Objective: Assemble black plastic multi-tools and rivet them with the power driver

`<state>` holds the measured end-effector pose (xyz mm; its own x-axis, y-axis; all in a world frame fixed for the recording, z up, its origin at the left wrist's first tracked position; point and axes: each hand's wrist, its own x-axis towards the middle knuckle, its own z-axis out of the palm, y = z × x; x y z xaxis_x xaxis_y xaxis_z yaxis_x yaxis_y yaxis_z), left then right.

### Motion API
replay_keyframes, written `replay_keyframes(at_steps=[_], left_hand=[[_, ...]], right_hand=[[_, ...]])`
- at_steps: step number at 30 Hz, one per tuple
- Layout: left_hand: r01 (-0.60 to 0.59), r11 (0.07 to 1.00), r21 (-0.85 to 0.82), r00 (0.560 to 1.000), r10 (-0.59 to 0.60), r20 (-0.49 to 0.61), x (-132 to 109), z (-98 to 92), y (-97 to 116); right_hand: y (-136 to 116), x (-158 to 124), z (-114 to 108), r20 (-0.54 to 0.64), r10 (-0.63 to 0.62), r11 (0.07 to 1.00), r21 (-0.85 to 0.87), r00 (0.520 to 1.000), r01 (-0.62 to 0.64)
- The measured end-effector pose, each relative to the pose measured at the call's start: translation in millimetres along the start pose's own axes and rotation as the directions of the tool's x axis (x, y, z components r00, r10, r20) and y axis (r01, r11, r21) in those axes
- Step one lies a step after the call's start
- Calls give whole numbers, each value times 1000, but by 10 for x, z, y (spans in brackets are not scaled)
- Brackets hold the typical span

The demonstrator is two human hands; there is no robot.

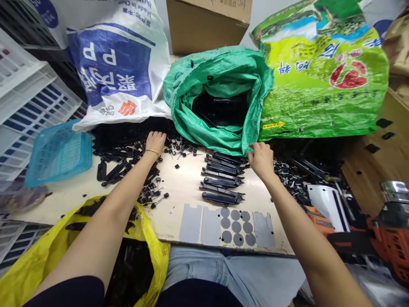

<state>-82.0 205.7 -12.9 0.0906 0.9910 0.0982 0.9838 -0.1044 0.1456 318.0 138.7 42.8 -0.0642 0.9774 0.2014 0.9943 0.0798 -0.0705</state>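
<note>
My left hand (155, 141) lies palm down, fingers together and curled, on a heap of small black plastic parts and pins (128, 145) at the far left of the table. A thin gold bangle sits on that wrist. My right hand (260, 157) pinches the lower rim of an open green woven sack (220, 98) that holds more black parts. Between my hands a row of long black plastic pieces (222, 181) lies stacked side by side on the table (185, 192).
A blue-and-white sack (118, 64) and a lime green sack (322, 76) flank the green one, with a cardboard box (204, 21) behind. A blue basket (59, 151) sits left. A yellow bag (150, 247) hangs by my lap. An orange power tool (383, 238) lies right.
</note>
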Motion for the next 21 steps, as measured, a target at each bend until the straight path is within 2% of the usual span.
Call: replay_keyframes(at_steps=[3,5,7,10,13,15,17,21], left_hand=[[-48,997,62,999,47,11,-43,8,-28],[-56,996,75,998,54,18,-118,37,-41],[-22,1000,22,1000,22,-12,-195,78,-37],[49,993,-110,993,-60,-101,-261,131,26],[184,961,-204,969,-212,-125,-242,156,144],[299,924,-236,940,-329,-95,-196,164,218],[374,890,-263,915,-400,-52,-147,175,268],[396,845,-360,899,-436,-34,-105,206,307]], right_hand=[[-284,334,68,23,-139,983,126,990,135],[-498,599,161,52,-180,968,185,982,168],[-719,881,275,87,-161,962,234,983,137],[-1005,1268,454,149,-69,961,276,986,26],[-1161,1506,588,218,-18,962,270,976,-42],[-1182,1542,617,233,3,964,258,972,-65],[-1146,1480,584,191,24,962,262,981,-74],[-939,1092,377,-39,38,927,374,999,-21]])
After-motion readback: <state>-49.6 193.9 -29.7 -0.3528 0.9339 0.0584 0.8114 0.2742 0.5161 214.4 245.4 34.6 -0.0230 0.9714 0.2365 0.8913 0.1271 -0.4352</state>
